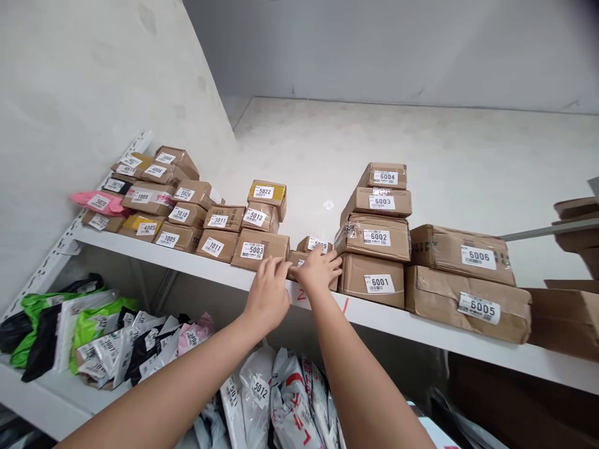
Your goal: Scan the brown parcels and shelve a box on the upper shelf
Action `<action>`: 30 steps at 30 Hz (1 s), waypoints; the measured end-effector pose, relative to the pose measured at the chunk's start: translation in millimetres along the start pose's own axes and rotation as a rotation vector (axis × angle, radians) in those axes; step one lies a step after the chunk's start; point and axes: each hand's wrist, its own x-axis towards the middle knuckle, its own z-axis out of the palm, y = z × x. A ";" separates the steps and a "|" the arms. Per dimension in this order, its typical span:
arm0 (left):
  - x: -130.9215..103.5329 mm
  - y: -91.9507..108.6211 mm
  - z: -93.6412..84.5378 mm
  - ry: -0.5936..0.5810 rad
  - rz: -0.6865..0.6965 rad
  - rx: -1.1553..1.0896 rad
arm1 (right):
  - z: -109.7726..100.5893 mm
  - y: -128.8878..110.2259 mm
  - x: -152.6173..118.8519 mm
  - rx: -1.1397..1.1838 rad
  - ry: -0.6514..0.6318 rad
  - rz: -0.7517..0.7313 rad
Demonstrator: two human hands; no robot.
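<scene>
On the upper shelf, a small cardboard box labelled 5009 (319,244) sits on another small box (298,257), largely covered by my hand. My right hand (318,269) spreads its fingers across the front of these two boxes. Just left of it, my left hand (267,293) is raised to the shelf edge, fingers apart and slightly bent at the lower right corner of box 5003 (265,245). Whether its fingertips press on that box or the small one beside it, I cannot tell. Box 6001 (393,279) stands right of my right hand.
The white shelf edge (374,320) runs across below the boxes. Stacked parcels (185,215) fill its left part; larger boxes 6005 (435,296) and 6006 (440,249) stand right. Bagged parcels (257,399) crowd the shelf below, and an open carton (566,321) sits far right.
</scene>
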 end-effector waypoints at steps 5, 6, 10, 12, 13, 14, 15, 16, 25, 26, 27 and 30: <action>-6.5 -10.0 -2.0 0.016 0.009 0.046 | 6.3 3.8 5.5 0.014 -0.004 0.014; -8.5 -10.5 -2.7 0.015 0.013 0.060 | 8.0 3.8 6.7 0.018 -0.004 0.023; -17.3 -9.6 -3.3 -0.001 0.027 0.095 | 10.8 1.5 10.5 0.055 -0.011 0.047; -20.5 -8.9 -2.9 0.004 0.040 0.096 | 9.6 -0.7 11.3 0.072 -0.011 0.068; -21.6 -8.8 -2.8 0.009 0.048 0.098 | 8.9 -2.1 11.7 0.075 -0.013 0.085; -22.5 -8.9 -2.9 0.016 0.055 0.098 | 8.1 -3.7 12.2 0.072 -0.019 0.104; -23.3 -9.2 -3.1 0.023 0.059 0.097 | 7.6 -5.4 12.7 0.066 -0.030 0.123; -23.9 -9.7 -3.4 0.029 0.060 0.096 | 7.2 -7.2 13.5 0.058 -0.043 0.141; -26.3 -9.7 -2.4 -0.020 -0.011 0.088 | 5.9 -14.1 15.9 0.034 -0.113 0.232; -25.5 -9.5 -1.9 -0.026 -0.018 0.085 | 4.6 -13.9 14.9 0.042 -0.092 0.228; -24.0 -9.5 -1.6 -0.027 -0.021 0.083 | 2.7 -13.8 13.6 0.052 -0.068 0.220; -14.5 -11.1 -1.8 -0.023 -0.014 0.076 | -7.5 -13.7 7.2 0.087 -0.002 0.180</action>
